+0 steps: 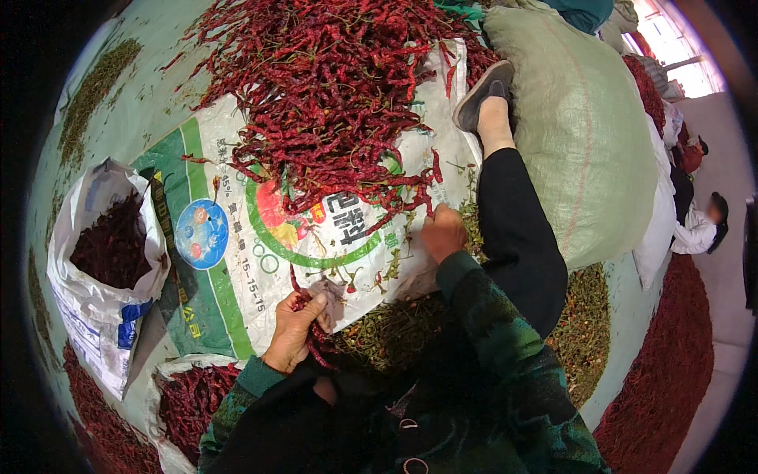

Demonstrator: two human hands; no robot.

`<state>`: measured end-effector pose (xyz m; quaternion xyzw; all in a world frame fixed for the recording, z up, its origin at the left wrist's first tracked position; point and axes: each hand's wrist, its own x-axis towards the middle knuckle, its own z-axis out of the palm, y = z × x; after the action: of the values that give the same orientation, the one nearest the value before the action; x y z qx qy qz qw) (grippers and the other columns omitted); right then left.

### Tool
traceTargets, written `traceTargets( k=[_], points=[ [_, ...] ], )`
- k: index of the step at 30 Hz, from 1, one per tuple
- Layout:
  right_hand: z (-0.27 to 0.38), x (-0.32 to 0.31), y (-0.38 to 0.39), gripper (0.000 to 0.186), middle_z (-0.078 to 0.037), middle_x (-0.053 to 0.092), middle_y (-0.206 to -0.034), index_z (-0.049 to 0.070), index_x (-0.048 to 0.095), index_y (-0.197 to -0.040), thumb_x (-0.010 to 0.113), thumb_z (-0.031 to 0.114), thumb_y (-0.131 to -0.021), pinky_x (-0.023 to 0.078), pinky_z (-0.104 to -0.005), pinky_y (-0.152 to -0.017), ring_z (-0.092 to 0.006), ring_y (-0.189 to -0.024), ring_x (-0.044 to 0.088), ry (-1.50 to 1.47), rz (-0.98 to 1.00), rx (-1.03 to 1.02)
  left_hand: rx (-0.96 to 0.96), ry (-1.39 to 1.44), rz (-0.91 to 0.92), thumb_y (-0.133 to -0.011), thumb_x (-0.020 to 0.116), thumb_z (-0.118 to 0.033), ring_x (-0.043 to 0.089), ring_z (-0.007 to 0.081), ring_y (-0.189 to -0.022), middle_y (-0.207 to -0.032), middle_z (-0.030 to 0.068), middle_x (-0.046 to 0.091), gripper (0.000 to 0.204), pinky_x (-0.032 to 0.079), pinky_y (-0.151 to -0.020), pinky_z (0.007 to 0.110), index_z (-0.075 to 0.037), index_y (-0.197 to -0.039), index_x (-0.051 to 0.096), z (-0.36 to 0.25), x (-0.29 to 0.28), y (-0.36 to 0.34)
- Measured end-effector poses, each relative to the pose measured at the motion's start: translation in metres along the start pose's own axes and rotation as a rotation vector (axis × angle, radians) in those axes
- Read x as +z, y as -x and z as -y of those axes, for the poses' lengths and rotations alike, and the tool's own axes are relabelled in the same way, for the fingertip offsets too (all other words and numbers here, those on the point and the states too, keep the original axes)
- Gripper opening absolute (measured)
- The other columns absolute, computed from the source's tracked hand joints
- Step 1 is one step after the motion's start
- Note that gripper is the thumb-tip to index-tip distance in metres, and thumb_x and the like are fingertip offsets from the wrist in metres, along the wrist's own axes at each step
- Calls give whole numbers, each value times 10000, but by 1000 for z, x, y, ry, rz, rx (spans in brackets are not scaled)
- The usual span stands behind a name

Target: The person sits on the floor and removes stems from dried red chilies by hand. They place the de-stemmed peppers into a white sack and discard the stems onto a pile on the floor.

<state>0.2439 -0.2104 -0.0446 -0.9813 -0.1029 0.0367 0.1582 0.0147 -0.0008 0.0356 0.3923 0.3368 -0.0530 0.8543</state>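
Note:
My left hand (pixel 294 332) holds several long dried red chilies (pixel 320 347) over the lower edge of a printed white-and-green sack (pixel 217 304) spread flat. My right hand (pixel 444 233) is closed on a dried chili at the lower right edge of the large chili pile (pixel 332 103) on that sack. Loose stems and bits of chili lie between my hands. Below the sack is a heap of green-brown stems (pixel 383 340).
My outstretched leg (pixel 517 229) lies beside a stuffed pale-green sack (pixel 580 134). An open white bag (pixel 103 324) of chilies stands left, another (pixel 189 403) lower left. Long chili heaps (pixel 655 371) line the floor. Two other people (pixel 695 225) (pixel 688 154) sit far right.

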Motion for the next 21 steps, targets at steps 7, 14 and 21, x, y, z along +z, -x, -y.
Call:
traceTargets(
  k=[7, 14, 21],
  points=[
    [43, -24, 76, 170, -137, 583, -663, -35, 605, -819, 625, 125, -767, 440, -403, -584, -226, -614, 565, -1011, 585, 404, -73, -25, -33, -877, 594, -122, 525, 111, -541, -657, 44, 583, 198, 432, -521, 233, 41, -989, 597, -1, 7, 2],
    [103, -26, 153, 141, -196, 541, -662, 9, 535, -816, 619, 112, -769, 422, -429, -544, -364, -644, 569, -847, 635, -246, -117, -3, -112, -845, 641, -111, 520, 114, -552, -690, 53, 593, 144, 437, -519, 241, -1, -927, 596, 19, -5, 3],
    [102, -21, 147, 210, -107, 629, -704, -34, 587, -812, 669, 153, -761, 459, -320, -565, -134, -621, 577, -907, 791, -109, 1, 31, -168, -853, 616, -69, 514, 114, -535, -668, 47, 581, 58, 432, -488, 242, -23, -848, 582, 23, -9, 4]
  ],
)
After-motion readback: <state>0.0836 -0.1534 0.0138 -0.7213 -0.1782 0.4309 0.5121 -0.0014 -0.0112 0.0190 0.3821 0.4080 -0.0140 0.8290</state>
